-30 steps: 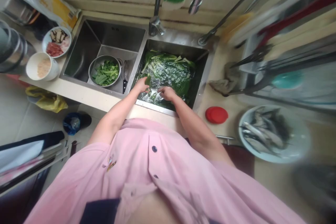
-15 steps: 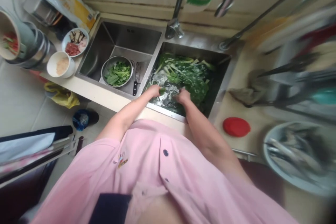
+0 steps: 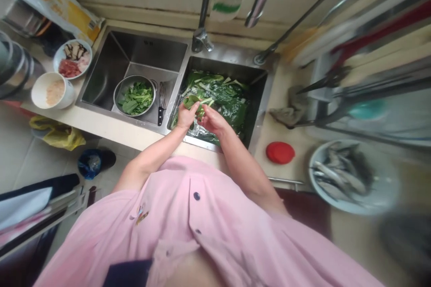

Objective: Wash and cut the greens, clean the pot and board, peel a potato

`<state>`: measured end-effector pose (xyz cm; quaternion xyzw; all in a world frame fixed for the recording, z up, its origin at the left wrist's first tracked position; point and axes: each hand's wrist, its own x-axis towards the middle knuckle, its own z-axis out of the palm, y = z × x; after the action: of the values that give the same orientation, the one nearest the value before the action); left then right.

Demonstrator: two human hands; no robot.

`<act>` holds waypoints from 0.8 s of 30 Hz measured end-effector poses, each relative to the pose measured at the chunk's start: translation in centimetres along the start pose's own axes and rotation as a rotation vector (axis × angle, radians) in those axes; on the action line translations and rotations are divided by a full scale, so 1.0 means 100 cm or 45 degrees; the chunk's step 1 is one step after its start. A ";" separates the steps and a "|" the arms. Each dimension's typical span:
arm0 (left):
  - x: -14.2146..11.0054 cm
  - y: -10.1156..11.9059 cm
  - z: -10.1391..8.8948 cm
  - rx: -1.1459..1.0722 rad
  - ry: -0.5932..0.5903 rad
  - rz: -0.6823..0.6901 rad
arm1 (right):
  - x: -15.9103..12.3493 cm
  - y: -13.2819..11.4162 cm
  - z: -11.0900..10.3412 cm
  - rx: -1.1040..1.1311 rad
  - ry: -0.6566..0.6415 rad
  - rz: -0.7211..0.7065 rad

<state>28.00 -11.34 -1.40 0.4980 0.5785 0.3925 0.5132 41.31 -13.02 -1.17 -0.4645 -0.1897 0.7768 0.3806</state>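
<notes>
Home kitchen | steel double sink (image 3: 148, 49) | bowl of fish (image 3: 387, 188)

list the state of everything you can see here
left hand, gripping a bunch of the greens
right hand, open, fingers touching the greens
greens, soaking in the right basin
steel bowl, holding cut greens in the left basin
knife, lying beside the bowl
bowl of fish, raw whole fish piled in it
red lid, lying flat on the counter
</notes>
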 end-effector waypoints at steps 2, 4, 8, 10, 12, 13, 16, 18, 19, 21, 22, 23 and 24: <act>-0.008 0.005 -0.001 0.056 0.023 0.087 | 0.004 -0.003 0.001 0.044 0.053 -0.085; -0.015 0.012 -0.004 0.145 -0.003 0.202 | 0.006 -0.006 -0.001 0.006 0.046 -0.124; -0.020 0.027 -0.014 0.349 -0.252 0.477 | 0.005 -0.011 -0.009 -0.062 0.060 -0.198; -0.019 0.031 -0.017 0.383 -0.382 0.532 | 0.004 -0.012 -0.012 -0.071 0.118 -0.235; -0.014 0.030 -0.018 0.306 -0.404 0.483 | 0.002 -0.013 -0.015 -0.144 0.145 -0.220; -0.010 0.028 -0.017 0.249 -0.365 0.428 | 0.001 -0.013 -0.016 -0.196 0.140 -0.205; 0.003 0.019 -0.014 0.150 -0.165 0.242 | 0.000 -0.013 -0.018 -0.318 0.120 -0.227; 0.011 0.013 -0.013 0.183 -0.159 0.179 | 0.000 -0.011 -0.019 -0.377 0.118 -0.251; 0.015 0.012 -0.013 0.230 -0.232 0.174 | 0.000 -0.009 -0.021 -0.409 0.110 -0.249; 0.020 0.009 -0.015 0.381 -0.429 0.196 | 0.002 -0.007 -0.024 -0.474 0.070 -0.218; 0.021 0.008 -0.016 0.469 -0.491 0.206 | 0.003 -0.006 -0.027 -0.512 0.058 -0.194; 0.022 0.006 -0.018 0.549 -0.502 0.204 | 0.004 -0.005 -0.031 -0.563 0.079 -0.178; 0.023 0.005 -0.019 0.610 -0.459 0.186 | 0.007 -0.005 -0.035 -0.648 0.143 -0.180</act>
<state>26.22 -8.91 -1.10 0.7067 0.5169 0.1860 0.4459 44.36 -12.42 -2.98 -0.5733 -0.3893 0.6485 0.3150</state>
